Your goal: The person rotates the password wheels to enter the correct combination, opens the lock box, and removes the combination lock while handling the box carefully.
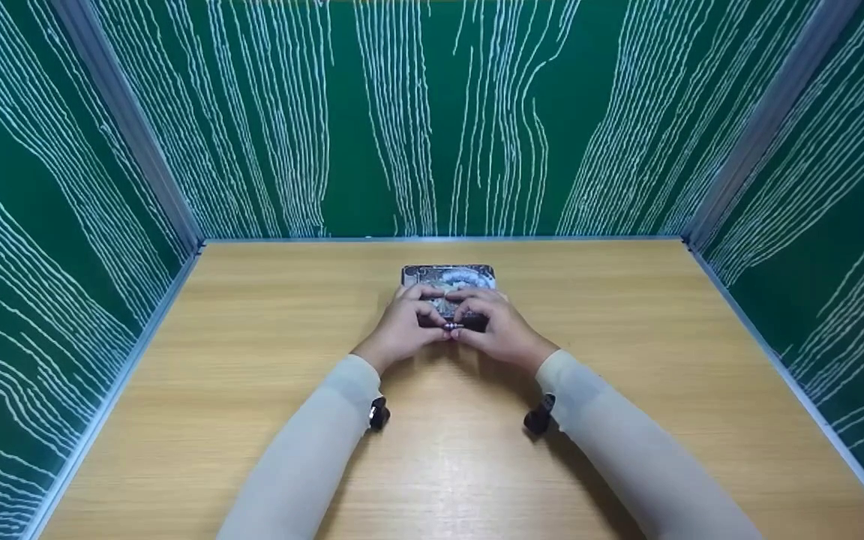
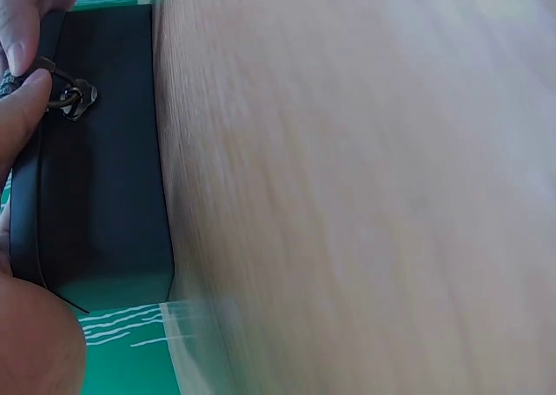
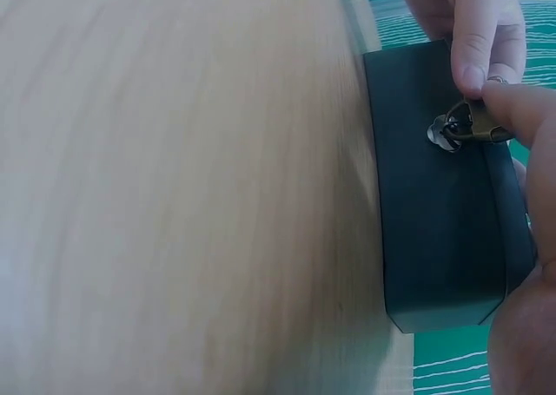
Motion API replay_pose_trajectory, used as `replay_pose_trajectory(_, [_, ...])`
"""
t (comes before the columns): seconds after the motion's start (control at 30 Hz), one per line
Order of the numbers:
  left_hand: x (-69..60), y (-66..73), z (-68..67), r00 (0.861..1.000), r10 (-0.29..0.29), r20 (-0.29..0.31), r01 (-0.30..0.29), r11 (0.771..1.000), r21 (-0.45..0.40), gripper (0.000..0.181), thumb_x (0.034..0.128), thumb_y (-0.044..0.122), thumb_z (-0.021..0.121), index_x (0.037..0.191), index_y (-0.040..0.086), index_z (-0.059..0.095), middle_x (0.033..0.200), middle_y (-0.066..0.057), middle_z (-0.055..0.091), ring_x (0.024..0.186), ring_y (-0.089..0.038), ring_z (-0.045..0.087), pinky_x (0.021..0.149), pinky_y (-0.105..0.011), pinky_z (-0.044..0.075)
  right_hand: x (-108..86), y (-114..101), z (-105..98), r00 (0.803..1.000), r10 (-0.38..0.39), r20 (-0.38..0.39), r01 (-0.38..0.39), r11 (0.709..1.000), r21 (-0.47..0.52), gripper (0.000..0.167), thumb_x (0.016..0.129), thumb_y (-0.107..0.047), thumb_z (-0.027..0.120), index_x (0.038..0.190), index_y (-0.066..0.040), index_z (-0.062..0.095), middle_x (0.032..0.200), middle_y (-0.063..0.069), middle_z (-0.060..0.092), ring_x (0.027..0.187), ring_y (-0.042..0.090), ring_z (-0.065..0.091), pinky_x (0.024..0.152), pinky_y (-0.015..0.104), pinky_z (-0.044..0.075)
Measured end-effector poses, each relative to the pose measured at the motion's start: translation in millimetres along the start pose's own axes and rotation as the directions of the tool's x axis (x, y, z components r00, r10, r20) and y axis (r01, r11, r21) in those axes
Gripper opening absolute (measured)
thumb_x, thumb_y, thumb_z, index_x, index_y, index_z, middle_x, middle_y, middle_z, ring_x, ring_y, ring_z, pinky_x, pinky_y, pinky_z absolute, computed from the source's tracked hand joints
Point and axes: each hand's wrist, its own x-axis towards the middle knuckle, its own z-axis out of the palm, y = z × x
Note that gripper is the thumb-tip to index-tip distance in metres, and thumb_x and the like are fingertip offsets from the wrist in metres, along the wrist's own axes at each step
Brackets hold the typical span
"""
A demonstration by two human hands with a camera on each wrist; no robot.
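A small box with a patterned lid stands on the table; its dark front faces the wrist cameras. A small brass-coloured padlock hangs by its shackle from a metal clasp on that front. My left hand and right hand meet at the box's near side. Thumb and finger of each pinch the padlock between them. Other fingers of both hands rest on the lid. The hands partly hide the lock's body in the wrist views.
The wooden table spreads around the box on every side. Green walls with white wavy lines enclose it at the back, left and right. Both sleeved wrists carry small dark cameras.
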Motion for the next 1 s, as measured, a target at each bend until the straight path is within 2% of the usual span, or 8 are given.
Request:
replay_pose_trajectory(0.17, [1.8, 0.2, -0.4, 1.000, -0.001, -0.005, 0.001, 1.000, -0.007, 0.009, 0.0918, 0.019, 0.097, 0.091, 0.016, 0.088, 0.158, 0.002, 0.065, 0.168, -0.035, 0.035, 0.144, -0.057, 0.018, 0.8, -1.5, -1.8, 1.000, 0.017, 0.006, -0.017, 1.000, 0.006, 0.012, 0.100, -0.022, 0.088, 0.108, -0.016, 0.080, 0.160, 0.006, 0.069, 0.158, 0.040, 0.054, 0.139, 0.069, 0.024])
replay_pose_trajectory(0.37, [0.4, 0.1, -0.4, 1.000, -0.009, 0.010, 0.009, 1.000, 0.001, 0.009, 0.0919, 0.019, 0.097, 0.093, 0.017, 0.088, 0.161, 0.002, 0.064, 0.175, -0.041, 0.024, 0.145, -0.060, 0.014, -0.9, -2.1, -2.3, 0.998, 0.059, 0.022, -0.059, 0.998, 0.018, 0.015, 0.101, -0.025, 0.088, 0.111, -0.018, 0.080, 0.162, 0.002, 0.068, 0.161, 0.039, 0.051, 0.140, 0.070, 0.022])
replay_pose_trajectory(0.57, [-0.3, 0.3, 0.5, 1.000, -0.008, -0.003, 0.008, 1.000, 0.009, 0.010, 0.0901, 0.018, 0.098, 0.091, 0.017, 0.088, 0.159, 0.003, 0.065, 0.169, -0.036, 0.035, 0.144, -0.059, 0.020, -1.2, -1.3, -1.7, 0.999, 0.044, 0.021, -0.044, 0.999, 0.007, 0.018, 0.100, -0.023, 0.089, 0.112, -0.017, 0.078, 0.162, 0.003, 0.067, 0.159, 0.039, 0.052, 0.140, 0.069, 0.022])
replay_pose_trajectory(0.83, [0.3, 1.4, -0.2, 0.999, 0.040, -0.013, -0.040, 0.999, -0.026, 0.009, 0.0895, 0.015, 0.097, 0.090, 0.014, 0.088, 0.157, -0.004, 0.067, 0.166, -0.039, 0.038, 0.143, -0.057, 0.022, -1.1, -0.3, -2.3, 0.999, 0.034, 0.018, -0.034, 0.999, -0.006, 0.013, 0.101, -0.023, 0.088, 0.108, -0.016, 0.079, 0.160, 0.004, 0.069, 0.157, 0.039, 0.053, 0.137, 0.069, 0.027])
replay_pose_trajectory(1.0, [0.0, 0.4, -1.2, 1.000, 0.026, -0.003, -0.026, 0.999, -0.024, 0.008, 0.0907, 0.015, 0.097, 0.091, 0.015, 0.088, 0.159, -0.002, 0.066, 0.165, -0.036, 0.040, 0.143, -0.057, 0.022, 0.3, 0.9, -2.4, 0.998, 0.054, 0.039, -0.054, 0.999, -0.009, 0.012, 0.102, -0.024, 0.087, 0.109, -0.016, 0.080, 0.162, 0.003, 0.068, 0.158, 0.039, 0.052, 0.139, 0.067, 0.026])
